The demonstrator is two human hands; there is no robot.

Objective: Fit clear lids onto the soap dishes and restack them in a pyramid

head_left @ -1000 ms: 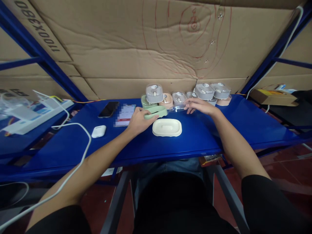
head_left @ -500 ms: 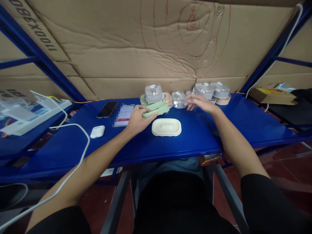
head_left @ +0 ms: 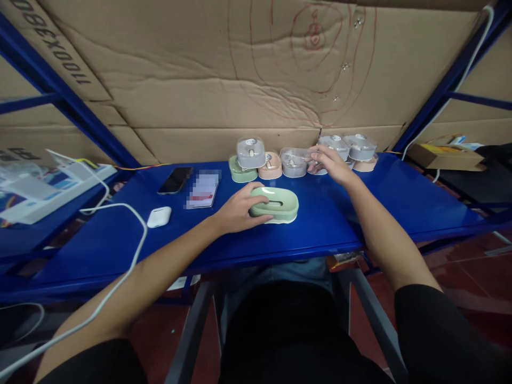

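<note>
Fingers of the left hand (head_left: 244, 209) grip the left end of a green oval piece (head_left: 288, 212), thumb along its near side and the others over the slotted top. It lies near the middle of the blue table (head_left: 320, 229), with a pale edge showing beneath. Fingers of the right hand (head_left: 328, 161), bent, pinch the right edge of a clear lid (head_left: 300, 154) over a grey container (head_left: 294, 170) in the far row.

Left of that container are a pink container (head_left: 269, 167) and a green container (head_left: 243, 175), the latter carrying a lidded grey box (head_left: 250, 156). Further right stand more lidded containers (head_left: 360, 148). Small round labels on several lids are too small to read.

Printed on the cardboard (head_left: 180, 106) at the far left is "1100X380", beside red hand-drawn rings (head_left: 314, 36). A dark phone (head_left: 175, 180), a pixelated screen (head_left: 203, 189) and a white case (head_left: 159, 217) lie left of the left hand.
</note>
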